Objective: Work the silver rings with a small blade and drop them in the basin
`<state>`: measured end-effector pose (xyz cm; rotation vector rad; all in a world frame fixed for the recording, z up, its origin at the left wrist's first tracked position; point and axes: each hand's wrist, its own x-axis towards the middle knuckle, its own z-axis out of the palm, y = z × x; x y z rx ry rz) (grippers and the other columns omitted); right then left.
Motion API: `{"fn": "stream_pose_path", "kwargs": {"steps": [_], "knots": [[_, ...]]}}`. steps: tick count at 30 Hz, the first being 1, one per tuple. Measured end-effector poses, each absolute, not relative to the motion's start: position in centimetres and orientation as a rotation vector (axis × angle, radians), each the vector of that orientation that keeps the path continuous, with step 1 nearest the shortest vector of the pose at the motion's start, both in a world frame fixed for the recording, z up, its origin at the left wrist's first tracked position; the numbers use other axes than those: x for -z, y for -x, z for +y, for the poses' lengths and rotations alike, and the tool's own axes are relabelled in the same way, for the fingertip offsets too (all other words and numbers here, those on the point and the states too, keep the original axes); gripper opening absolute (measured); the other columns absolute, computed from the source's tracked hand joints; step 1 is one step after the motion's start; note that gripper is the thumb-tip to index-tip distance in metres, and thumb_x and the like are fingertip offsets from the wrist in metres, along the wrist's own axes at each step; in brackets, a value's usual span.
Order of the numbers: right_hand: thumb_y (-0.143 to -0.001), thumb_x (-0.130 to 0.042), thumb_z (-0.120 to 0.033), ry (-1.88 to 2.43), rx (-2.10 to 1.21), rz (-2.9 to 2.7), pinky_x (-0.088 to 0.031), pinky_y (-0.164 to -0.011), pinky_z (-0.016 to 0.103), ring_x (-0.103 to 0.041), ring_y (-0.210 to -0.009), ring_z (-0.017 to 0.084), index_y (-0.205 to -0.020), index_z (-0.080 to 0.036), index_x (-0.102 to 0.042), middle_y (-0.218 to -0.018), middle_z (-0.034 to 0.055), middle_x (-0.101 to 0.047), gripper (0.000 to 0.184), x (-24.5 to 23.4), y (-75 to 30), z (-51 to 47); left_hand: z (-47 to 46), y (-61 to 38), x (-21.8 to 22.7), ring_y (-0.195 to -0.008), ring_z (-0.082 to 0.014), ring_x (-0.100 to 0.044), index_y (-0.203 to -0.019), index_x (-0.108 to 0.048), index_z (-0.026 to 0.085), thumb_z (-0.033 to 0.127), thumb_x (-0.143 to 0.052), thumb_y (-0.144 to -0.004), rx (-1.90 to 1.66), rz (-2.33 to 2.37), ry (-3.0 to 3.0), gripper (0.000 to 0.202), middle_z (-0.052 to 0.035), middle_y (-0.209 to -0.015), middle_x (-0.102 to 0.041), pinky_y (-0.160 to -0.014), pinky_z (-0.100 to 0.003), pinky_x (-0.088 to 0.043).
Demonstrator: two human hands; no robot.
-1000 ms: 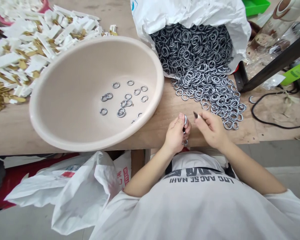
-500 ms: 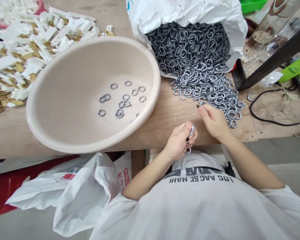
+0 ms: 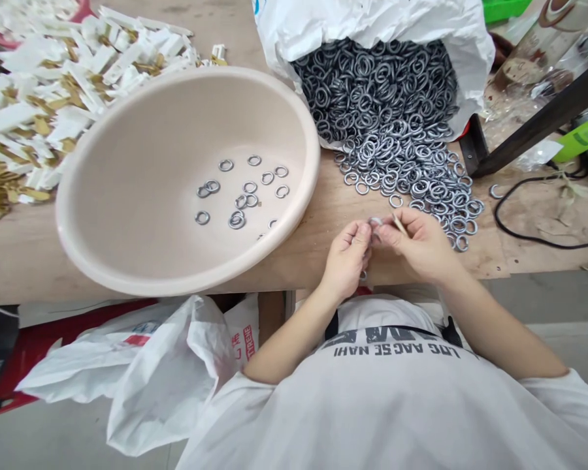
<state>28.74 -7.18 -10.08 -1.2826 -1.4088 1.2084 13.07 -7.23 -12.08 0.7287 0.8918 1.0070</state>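
1. One silvery ring (image 3: 375, 221) is pinched by the closed left hand (image 3: 343, 260) and met by the right hand (image 3: 425, 247), which grips a slim stick (image 3: 400, 224) (material unclear).
2. Loose rings (image 3: 377, 94) spill from a crinkled sack (image 3: 372, 23) beside a smooth basin (image 3: 137, 189).

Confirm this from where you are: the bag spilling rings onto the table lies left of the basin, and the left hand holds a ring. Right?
One thing is wrong: the head view shows the bag right of the basin. It does spill rings onto the table, and the left hand does hold a ring.
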Motion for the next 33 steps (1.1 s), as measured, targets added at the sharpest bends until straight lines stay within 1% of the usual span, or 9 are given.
{"fn": "stream_pose_path", "kwargs": {"steps": [3, 6, 10, 13, 16, 19, 22, 29, 33], "knots": [[-0.085, -0.076, -0.051, 1.224, -1.277, -1.212, -0.046, -0.067, 0.028, -0.055, -0.070, 0.014, -0.084, -0.021, -0.065, -0.075, -0.0019, -0.063, 0.032, 10.9, -27.0, -8.7, -7.9, -13.9, 12.7, -0.045, -0.0042, -0.031, -0.084, -0.055, 0.020, 0.062, -0.070, -0.086, -1.091, 0.902, -0.725, 0.044, 0.0071, -0.063, -0.043, -0.040, -0.018, -0.023], [-0.082, -0.080, -0.048, 1.229, -1.223, -1.195, -0.047, -0.070, 0.028, -0.055, -0.073, 0.013, -0.083, -0.022, -0.064, -0.077, -0.0023, -0.062, 0.030, 11.8, -26.3, -9.2, -8.1, -13.9, 13.0, -0.048, -0.0038, -0.032, -0.081, -0.054, 0.019, 0.062, -0.068, -0.087, -1.148, 0.894, -0.745, 0.046, 0.0051, -0.069, -0.047, -0.042, -0.018, -0.025], [-0.067, -0.093, -0.042, 1.146, -1.254, -1.173, -0.046, -0.069, 0.026, -0.055, -0.074, 0.012, -0.096, -0.025, -0.061, -0.087, -0.0041, -0.061, 0.047, 11.8, -26.6, -8.3, -7.9, -13.7, 12.5, -0.044, -0.0038, -0.028, -0.075, -0.050, 0.019, 0.064, -0.068, -0.086, -1.103, 0.861, -0.699, 0.050, 0.0064, -0.061, -0.041, -0.039, -0.018, -0.022], [-0.084, -0.076, -0.056, 1.099, -1.280, -1.267, -0.046, -0.068, 0.028, -0.056, -0.073, 0.013, -0.099, -0.024, -0.060, -0.087, -0.0017, -0.062, 0.039, 11.2, -27.1, -7.5, -7.8, -13.6, 11.5, -0.041, -0.0033, -0.027, -0.074, -0.047, 0.019, 0.065, -0.071, -0.083, -1.053, 0.828, -0.644, 0.052, 0.0071, -0.059, -0.042, -0.037, -0.017, -0.019], [-0.100, -0.051, -0.057, 1.243, -1.016, -1.540, -0.038, -0.064, 0.029, -0.051, -0.066, 0.014, -0.088, -0.022, -0.060, -0.073, -0.0012, -0.057, 0.038, 10.4, -27.7, -7.6, -7.7, -13.7, 10.6, -0.039, -0.0026, -0.027, -0.072, -0.045, 0.019, 0.065, -0.071, -0.083, -1.001, 0.818, -0.593, 0.054, 0.0065, -0.059, -0.046, -0.036, -0.016, -0.016], [-0.101, -0.052, -0.049, 1.369, -0.623, -1.929, -0.029, -0.061, 0.030, -0.046, -0.062, 0.013, -0.077, -0.021, -0.056, -0.068, -0.0010, -0.054, 0.037, 9.9, -28.1, -8.5, -7.7, -13.8, 10.3, -0.037, -0.0024, -0.026, -0.073, -0.044, 0.020, 0.067, -0.072, -0.081, -1.019, 0.868, -0.535, 0.056, 0.0087, -0.055, -0.041, -0.036, -0.016, -0.018], [-0.102, -0.049, -0.047, 1.389, -0.434, -2.069, -0.025, -0.061, 0.031, -0.043, -0.061, 0.013, -0.076, -0.021, -0.054, -0.067, -0.0011, -0.054, 0.037, 9.8, -28.1, -9.1, -7.6, -14.0, 10.5, -0.037, -0.0023, -0.025, -0.073, -0.044, 0.020, 0.069, -0.074, -0.078, -1.038, 0.904, -0.503, 0.058, 0.0102, -0.053, -0.036, -0.036, -0.017, -0.020], [-0.103, -0.046, -0.051, 1.433, -0.508, -2.127, -0.024, -0.061, 0.030, -0.044, -0.060, 0.014, -0.072, -0.022, -0.053, -0.066, -0.0007, -0.055, 0.042, 9.5, -28.1, -9.1, -7.7, -14.0, 10.8, -0.038, -0.0030, -0.025, -0.073, -0.044, 0.020, 0.071, -0.073, -0.078, -1.016, 0.930, -0.538, 0.059, 0.0098, -0.053, -0.035, -0.036, -0.018, -0.020], [-0.105, -0.034, -0.057, 1.735, -0.575, -1.937, -0.024, -0.059, 0.030, -0.049, -0.060, 0.016, -0.071, -0.022, -0.055, -0.062, 0.0004, -0.055, 0.054, 10.5, -29.8, -7.0, -8.5, -13.8, 11.0, -0.039, -0.0023, -0.028, -0.071, -0.045, 0.019, 0.068, -0.069, -0.083, -0.923, 0.828, -0.682, 0.056, 0.0068, -0.056, -0.044, -0.037, -0.017, -0.019]]}}
